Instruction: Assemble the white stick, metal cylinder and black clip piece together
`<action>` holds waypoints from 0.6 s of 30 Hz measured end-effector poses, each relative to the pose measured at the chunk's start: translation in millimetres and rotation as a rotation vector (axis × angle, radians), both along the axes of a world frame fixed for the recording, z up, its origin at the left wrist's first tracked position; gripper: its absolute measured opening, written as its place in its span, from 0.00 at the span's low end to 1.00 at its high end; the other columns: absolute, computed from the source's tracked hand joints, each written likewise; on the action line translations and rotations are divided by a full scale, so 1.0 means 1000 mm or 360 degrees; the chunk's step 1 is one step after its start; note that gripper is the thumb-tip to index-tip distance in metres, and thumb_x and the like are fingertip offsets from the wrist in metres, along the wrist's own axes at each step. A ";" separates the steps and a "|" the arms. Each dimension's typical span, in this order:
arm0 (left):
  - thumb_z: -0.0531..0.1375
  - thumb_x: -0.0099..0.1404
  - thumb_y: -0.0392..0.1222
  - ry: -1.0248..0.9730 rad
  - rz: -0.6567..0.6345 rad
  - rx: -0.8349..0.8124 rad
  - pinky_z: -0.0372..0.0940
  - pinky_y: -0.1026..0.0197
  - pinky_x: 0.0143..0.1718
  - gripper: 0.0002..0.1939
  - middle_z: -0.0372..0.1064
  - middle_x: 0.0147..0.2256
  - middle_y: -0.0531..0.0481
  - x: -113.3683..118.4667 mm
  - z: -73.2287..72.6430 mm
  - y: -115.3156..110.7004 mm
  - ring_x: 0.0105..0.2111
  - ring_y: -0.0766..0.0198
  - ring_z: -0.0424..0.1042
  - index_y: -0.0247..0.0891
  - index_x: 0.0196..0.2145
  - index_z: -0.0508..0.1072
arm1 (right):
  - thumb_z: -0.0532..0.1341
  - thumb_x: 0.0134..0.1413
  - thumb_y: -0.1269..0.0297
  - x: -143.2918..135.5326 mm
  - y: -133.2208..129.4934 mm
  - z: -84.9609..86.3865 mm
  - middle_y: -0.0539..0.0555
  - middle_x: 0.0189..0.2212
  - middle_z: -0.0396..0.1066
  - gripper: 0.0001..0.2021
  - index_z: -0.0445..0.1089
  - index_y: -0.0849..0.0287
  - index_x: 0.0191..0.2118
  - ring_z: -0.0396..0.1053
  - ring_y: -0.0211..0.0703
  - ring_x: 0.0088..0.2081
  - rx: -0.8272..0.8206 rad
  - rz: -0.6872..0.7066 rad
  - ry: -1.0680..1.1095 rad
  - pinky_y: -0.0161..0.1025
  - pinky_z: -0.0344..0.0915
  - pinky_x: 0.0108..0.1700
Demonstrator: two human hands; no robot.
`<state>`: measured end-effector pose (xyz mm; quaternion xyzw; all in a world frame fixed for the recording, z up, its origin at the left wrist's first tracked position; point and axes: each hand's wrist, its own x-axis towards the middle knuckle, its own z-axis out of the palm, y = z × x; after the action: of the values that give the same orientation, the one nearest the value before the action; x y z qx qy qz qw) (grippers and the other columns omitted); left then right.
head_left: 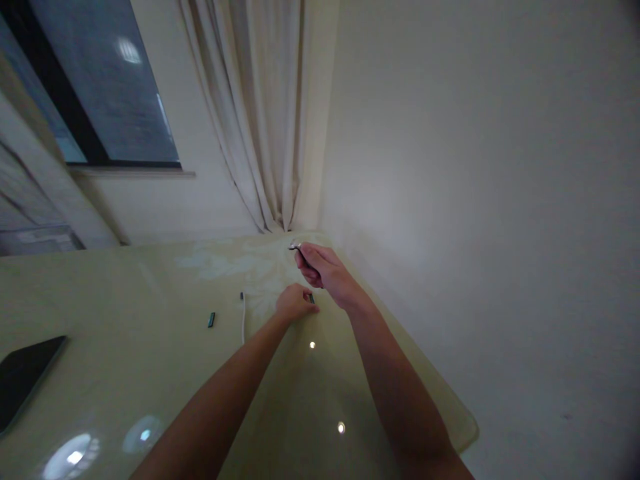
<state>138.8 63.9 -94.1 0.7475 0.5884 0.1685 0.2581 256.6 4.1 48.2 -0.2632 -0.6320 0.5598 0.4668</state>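
Near the far right part of the pale table (175,373), my left hand (295,302) pinches a small dark green piece (311,299) between thumb and fingers, low at the tabletop. My right hand (320,265) is just above and to the right, its fingers wrapped round a dark-handled tool with a shiny metal head (294,247) that points left. The tool's head does not touch the green piece. A similar small dark green piece (211,320) lies to the left of my left hand. Between them is a white cable (243,320) with a dark end.
A black flat device (30,373) lies at the table's left edge. Behind the table are a curtain (260,120), a window (110,80) and another curtain at the left. A bare wall (475,200) runs along the table's right side.
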 end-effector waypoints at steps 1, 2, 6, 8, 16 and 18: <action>0.74 0.54 0.48 0.0006 0.0005 -0.0005 0.64 0.60 0.36 0.13 0.78 0.32 0.49 0.000 0.000 0.000 0.36 0.57 0.77 0.40 0.35 0.84 | 0.61 0.65 0.38 0.000 0.000 0.000 0.42 0.21 0.51 0.24 0.66 0.58 0.33 0.44 0.32 0.21 -0.0007 -0.0011 0.0001 0.32 0.38 0.21; 0.75 0.54 0.48 0.0010 0.0015 -0.0008 0.64 0.60 0.36 0.15 0.79 0.34 0.49 -0.001 -0.001 0.000 0.37 0.56 0.77 0.40 0.37 0.84 | 0.61 0.64 0.38 0.000 0.000 0.001 0.42 0.21 0.50 0.25 0.66 0.57 0.33 0.44 0.32 0.21 -0.0010 -0.0023 0.0004 0.32 0.38 0.21; 0.75 0.54 0.49 0.0013 0.0069 -0.0004 0.65 0.60 0.37 0.26 0.80 0.38 0.47 0.001 -0.002 -0.001 0.40 0.55 0.78 0.39 0.50 0.82 | 0.61 0.65 0.38 0.000 0.001 -0.001 0.42 0.21 0.50 0.25 0.65 0.57 0.33 0.44 0.32 0.20 -0.0008 -0.0029 0.0022 0.33 0.38 0.21; 0.76 0.53 0.49 0.0008 0.0076 0.0014 0.66 0.59 0.39 0.29 0.80 0.39 0.45 0.002 -0.001 -0.002 0.41 0.53 0.79 0.38 0.51 0.81 | 0.61 0.65 0.38 0.000 0.002 -0.002 0.41 0.21 0.50 0.24 0.65 0.57 0.34 0.43 0.31 0.20 -0.0001 -0.0019 0.0031 0.33 0.37 0.21; 0.70 0.60 0.46 -0.0134 0.0024 0.0221 0.69 0.56 0.48 0.25 0.80 0.46 0.43 -0.066 0.030 -0.015 0.43 0.53 0.78 0.38 0.54 0.80 | 0.61 0.64 0.37 -0.002 0.002 -0.005 0.42 0.20 0.52 0.25 0.66 0.57 0.33 0.46 0.33 0.21 0.0000 -0.0047 -0.0043 0.33 0.40 0.22; 0.66 0.63 0.49 -0.0161 0.0069 0.0234 0.70 0.55 0.47 0.22 0.81 0.44 0.41 -0.108 0.038 -0.018 0.41 0.53 0.79 0.36 0.52 0.81 | 0.61 0.65 0.39 -0.004 0.002 -0.005 0.43 0.20 0.52 0.24 0.67 0.58 0.33 0.46 0.33 0.21 0.0010 -0.0026 -0.0066 0.33 0.40 0.22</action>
<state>30.5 45.7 -55.9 0.7421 0.5767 0.2544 0.2282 252.8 6.2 42.8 -0.2784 -0.6411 0.5483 0.4591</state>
